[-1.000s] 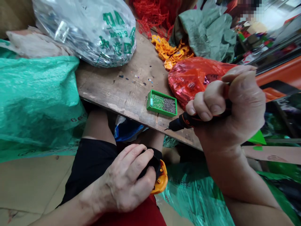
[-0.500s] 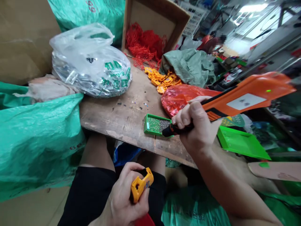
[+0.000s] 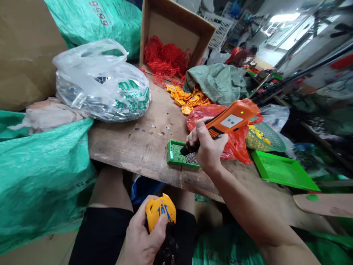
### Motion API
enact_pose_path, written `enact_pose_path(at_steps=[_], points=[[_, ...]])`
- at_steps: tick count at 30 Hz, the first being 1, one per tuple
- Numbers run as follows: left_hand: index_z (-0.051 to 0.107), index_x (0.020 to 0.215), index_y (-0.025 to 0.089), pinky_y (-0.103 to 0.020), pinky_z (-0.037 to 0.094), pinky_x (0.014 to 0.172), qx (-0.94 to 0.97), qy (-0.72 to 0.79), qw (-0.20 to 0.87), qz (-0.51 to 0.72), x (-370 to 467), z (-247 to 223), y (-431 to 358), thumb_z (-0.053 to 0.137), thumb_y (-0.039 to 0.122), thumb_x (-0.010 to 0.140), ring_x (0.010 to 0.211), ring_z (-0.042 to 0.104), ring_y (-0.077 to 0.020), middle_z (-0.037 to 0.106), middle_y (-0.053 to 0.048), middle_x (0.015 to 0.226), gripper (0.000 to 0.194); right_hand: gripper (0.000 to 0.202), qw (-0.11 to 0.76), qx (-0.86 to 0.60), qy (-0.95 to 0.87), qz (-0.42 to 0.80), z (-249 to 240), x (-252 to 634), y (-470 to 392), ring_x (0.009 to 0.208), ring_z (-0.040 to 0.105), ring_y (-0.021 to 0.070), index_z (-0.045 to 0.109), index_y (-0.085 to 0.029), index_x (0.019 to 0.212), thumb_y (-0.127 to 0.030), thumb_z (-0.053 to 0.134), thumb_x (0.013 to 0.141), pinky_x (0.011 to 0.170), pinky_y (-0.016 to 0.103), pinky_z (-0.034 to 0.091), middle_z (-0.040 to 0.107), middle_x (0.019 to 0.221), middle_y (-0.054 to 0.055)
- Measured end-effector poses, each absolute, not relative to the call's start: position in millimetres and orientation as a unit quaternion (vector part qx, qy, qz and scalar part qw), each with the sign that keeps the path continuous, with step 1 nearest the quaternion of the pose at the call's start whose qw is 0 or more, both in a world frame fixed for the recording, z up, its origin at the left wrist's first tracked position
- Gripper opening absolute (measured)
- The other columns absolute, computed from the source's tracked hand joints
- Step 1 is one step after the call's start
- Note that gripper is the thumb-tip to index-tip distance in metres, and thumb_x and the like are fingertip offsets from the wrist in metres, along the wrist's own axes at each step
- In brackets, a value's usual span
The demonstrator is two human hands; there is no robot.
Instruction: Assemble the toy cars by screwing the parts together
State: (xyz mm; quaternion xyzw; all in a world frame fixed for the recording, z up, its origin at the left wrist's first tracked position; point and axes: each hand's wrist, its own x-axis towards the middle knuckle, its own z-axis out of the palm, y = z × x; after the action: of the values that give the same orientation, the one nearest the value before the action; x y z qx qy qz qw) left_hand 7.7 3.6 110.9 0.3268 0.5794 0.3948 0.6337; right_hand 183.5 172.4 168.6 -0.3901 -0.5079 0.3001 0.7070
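My right hand (image 3: 208, 147) is wrapped round an orange and black electric screwdriver (image 3: 230, 119) with a white label and a small green light. Its dark tip hovers over or touches a small green tray (image 3: 180, 163); I cannot tell which. Small metal screws (image 3: 192, 159) lie in the tray's right part, beside a holed plate. Above my lap, my left hand (image 3: 145, 237) grips a yellow toy car shell (image 3: 162, 209) with a blue printed pattern, thumb on top. A black part (image 3: 171, 244) shows just below the shell, partly hidden by the hand.
Yellow shells (image 3: 190, 97) lie in a heap behind a red plastic bag (image 3: 201, 114). A clear bag of silvery parts (image 3: 102, 92) stands left. Red netting pieces (image 3: 168, 55) fill a tipped box. A larger green tray (image 3: 284, 171) sits right. A person (image 3: 239, 55) is at the back.
My left hand has turned the yellow shell so its printed top faces up. The screwdriver's tip has moved left over the tray, and its body has swung lower and closer in.
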Motion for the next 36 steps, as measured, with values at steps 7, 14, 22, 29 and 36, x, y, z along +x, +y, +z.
enact_pose_path(at_steps=[7,14,22,29,36], points=[[0.069,0.112,0.019,-0.028,0.058,0.072,0.347,0.526,0.683,0.369,2,99,6,0.076,0.060,0.080,0.083,0.070,-0.0234,0.078,-0.006,0.094,0.052,0.027,0.701,-0.395,-0.528,0.271,171,183,173,0.040,0.043,0.0086,0.057,-0.026,0.092,-0.045,0.077,0.088,0.043,0.024,0.044,0.047,0.053,-0.011],[0.068,0.111,0.018,-0.028,0.058,0.073,0.328,0.509,0.702,0.374,2,106,6,0.074,0.061,0.083,0.084,0.071,-0.0227,0.079,-0.008,0.095,0.052,0.029,0.683,-0.419,-0.550,0.235,177,188,174,0.044,0.054,0.0130,0.057,-0.028,0.091,-0.049,0.077,0.087,0.053,0.033,0.057,0.043,0.055,-0.009],[0.067,0.111,0.016,-0.029,0.058,0.073,0.281,0.457,0.750,0.387,2,103,7,0.076,0.058,0.084,0.080,0.074,-0.0222,0.080,-0.010,0.089,0.050,0.024,0.674,-0.416,-0.562,0.238,191,192,175,0.045,0.057,0.0153,0.057,-0.029,0.091,-0.045,0.075,0.090,0.052,0.035,0.057,0.046,0.055,-0.009],[0.066,0.109,0.017,-0.025,0.057,0.070,0.229,0.436,0.773,0.401,2,107,0,0.079,0.054,0.083,0.077,0.074,-0.0189,0.080,-0.007,0.084,0.048,0.023,0.670,-0.407,-0.565,0.256,193,192,170,0.043,0.052,0.0149,0.060,-0.030,0.091,-0.047,0.076,0.089,0.055,0.039,0.058,0.047,0.057,-0.008],[0.066,0.108,0.016,-0.023,0.057,0.064,0.197,0.430,0.776,0.417,4,103,-1,0.083,0.052,0.080,0.074,0.076,-0.0192,0.079,-0.005,0.081,0.049,0.025,0.671,-0.414,-0.548,0.278,192,190,162,0.043,0.048,0.0130,0.060,-0.028,0.090,-0.043,0.080,0.085,0.050,0.035,0.055,0.048,0.056,-0.008]])
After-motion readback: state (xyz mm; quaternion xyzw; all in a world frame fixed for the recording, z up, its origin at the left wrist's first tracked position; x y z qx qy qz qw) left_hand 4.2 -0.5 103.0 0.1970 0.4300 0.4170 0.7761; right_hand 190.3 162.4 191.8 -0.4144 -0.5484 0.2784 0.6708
